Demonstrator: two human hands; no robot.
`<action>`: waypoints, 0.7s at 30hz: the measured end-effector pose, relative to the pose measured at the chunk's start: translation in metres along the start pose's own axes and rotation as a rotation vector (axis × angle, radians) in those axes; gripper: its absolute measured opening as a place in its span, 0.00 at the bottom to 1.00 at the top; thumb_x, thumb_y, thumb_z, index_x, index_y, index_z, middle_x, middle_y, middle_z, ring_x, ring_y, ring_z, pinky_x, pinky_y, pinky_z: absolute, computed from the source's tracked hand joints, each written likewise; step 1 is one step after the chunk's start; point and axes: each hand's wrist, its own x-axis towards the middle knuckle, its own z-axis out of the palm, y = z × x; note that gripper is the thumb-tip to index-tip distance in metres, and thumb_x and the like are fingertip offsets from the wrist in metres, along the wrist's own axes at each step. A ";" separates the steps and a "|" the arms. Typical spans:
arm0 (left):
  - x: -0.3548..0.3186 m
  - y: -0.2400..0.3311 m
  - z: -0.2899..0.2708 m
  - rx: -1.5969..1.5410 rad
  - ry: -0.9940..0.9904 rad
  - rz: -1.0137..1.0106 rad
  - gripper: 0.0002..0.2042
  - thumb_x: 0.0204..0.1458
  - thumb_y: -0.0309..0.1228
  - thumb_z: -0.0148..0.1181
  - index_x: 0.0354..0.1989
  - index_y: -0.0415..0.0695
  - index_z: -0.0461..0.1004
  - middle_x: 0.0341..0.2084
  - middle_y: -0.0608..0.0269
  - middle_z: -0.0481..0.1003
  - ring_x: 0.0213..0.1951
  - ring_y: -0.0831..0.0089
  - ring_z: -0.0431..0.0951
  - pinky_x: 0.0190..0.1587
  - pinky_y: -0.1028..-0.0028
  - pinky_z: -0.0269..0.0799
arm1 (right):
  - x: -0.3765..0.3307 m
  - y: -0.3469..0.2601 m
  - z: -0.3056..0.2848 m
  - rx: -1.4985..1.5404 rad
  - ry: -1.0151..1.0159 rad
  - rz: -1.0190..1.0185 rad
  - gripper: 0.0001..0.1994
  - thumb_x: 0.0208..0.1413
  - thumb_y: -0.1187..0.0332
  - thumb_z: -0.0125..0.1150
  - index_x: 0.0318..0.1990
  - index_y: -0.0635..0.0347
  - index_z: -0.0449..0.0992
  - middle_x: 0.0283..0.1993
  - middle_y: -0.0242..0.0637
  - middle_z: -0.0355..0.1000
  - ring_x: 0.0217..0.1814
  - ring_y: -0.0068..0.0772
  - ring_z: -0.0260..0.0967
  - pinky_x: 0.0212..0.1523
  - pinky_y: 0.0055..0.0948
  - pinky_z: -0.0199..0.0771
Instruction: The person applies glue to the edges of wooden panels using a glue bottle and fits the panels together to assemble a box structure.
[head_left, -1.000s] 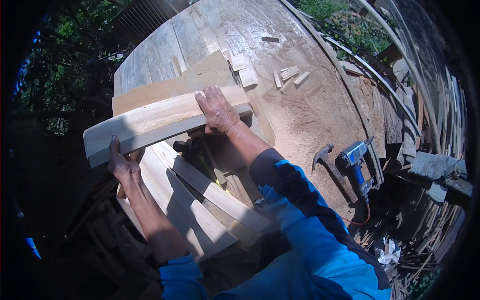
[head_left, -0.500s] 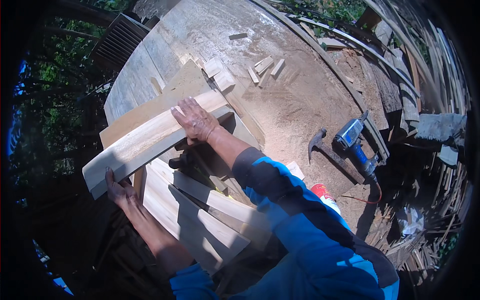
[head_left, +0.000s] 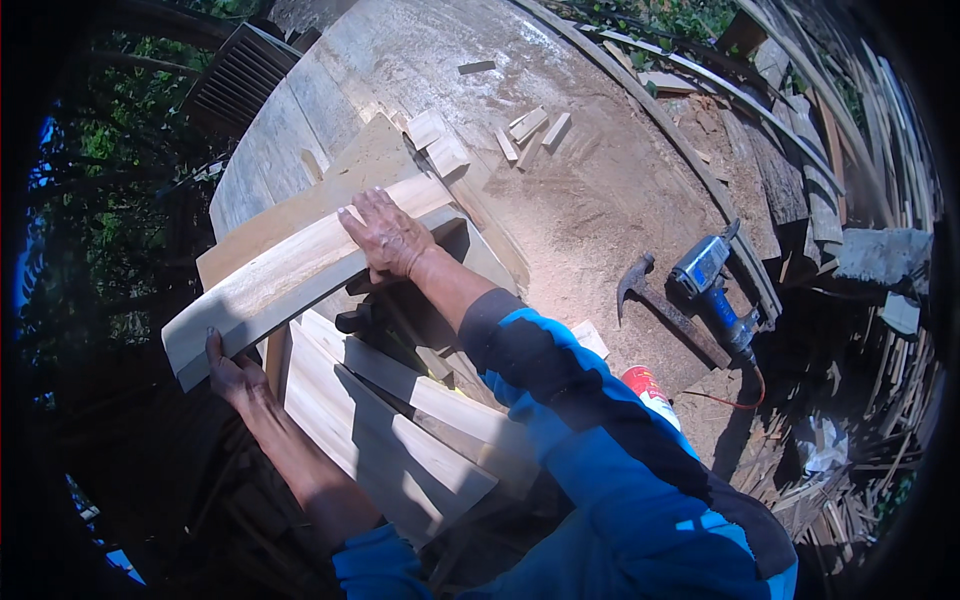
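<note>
So, L hand (head_left: 240,382) grips board (head_left: 290,265) at L end, thumb on top, w/ R hand (head_left: 393,243) clasping nr R end.

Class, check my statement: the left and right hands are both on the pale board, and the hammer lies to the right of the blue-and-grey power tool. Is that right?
Not quite: the hammer lies to the left of the blue-and-grey power tool, as the head view shows. The left hand and right hand are both on the pale board.

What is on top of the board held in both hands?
The right hand lies over the board, and the left hand has its thumb on the left end. The surface directly beneath them is covered and cannot be seen.
</note>
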 end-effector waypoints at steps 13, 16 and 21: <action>0.017 -0.004 -0.006 -0.019 -0.011 -0.019 0.15 0.51 0.23 0.64 0.47 0.32 0.73 0.43 0.57 0.77 0.45 0.68 0.78 0.49 0.71 0.76 | 0.006 0.003 -0.001 -0.003 -0.004 -0.006 0.53 0.17 0.60 0.81 0.61 0.64 0.64 0.60 0.58 0.62 0.67 0.57 0.58 0.73 0.46 0.50; 0.020 -0.004 -0.005 0.003 -0.006 -0.014 0.14 0.52 0.23 0.64 0.46 0.32 0.73 0.42 0.57 0.77 0.45 0.68 0.78 0.49 0.71 0.76 | 0.007 0.004 0.000 0.004 0.002 -0.005 0.53 0.17 0.60 0.81 0.61 0.63 0.63 0.60 0.57 0.62 0.67 0.57 0.58 0.73 0.46 0.50; 0.018 -0.003 -0.002 0.020 0.022 0.000 0.14 0.52 0.23 0.64 0.46 0.32 0.74 0.42 0.57 0.77 0.44 0.68 0.78 0.47 0.72 0.77 | 0.009 0.004 0.000 0.016 -0.010 0.003 0.54 0.17 0.60 0.81 0.62 0.63 0.63 0.60 0.58 0.61 0.67 0.57 0.58 0.73 0.46 0.50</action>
